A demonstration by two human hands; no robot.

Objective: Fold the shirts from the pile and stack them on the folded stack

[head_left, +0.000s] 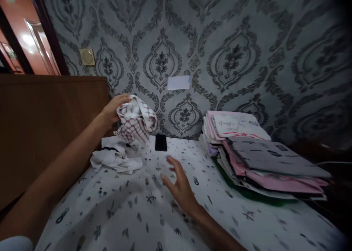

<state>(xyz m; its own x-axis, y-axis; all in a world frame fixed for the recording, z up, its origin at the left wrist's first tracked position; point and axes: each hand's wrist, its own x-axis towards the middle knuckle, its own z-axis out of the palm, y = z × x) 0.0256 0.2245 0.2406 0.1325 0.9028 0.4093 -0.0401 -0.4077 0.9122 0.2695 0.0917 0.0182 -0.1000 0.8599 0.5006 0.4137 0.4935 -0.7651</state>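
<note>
My left hand (117, 106) grips a bunched white cloth with a red-brown net pattern (133, 124), lifted at the far left of the bed. Its exact kind I cannot make out. Just below it, a crumpled white cloth (117, 161) lies on the patterned sheet (148, 214). Over the middle of the sheet is my right hand (178, 187), with fingers apart and nothing in them. A black phone (161, 143) rests flat on the sheet beyond my right hand, to the right of the held cloth.
Folded clothes (264, 159) in pink, grey and white are piled on the right. A wooden headboard or panel (49, 133) stands along the left. Behind the bed rises a patterned wall (192, 38) with a round switch (87, 56) and a white paper (178, 82).
</note>
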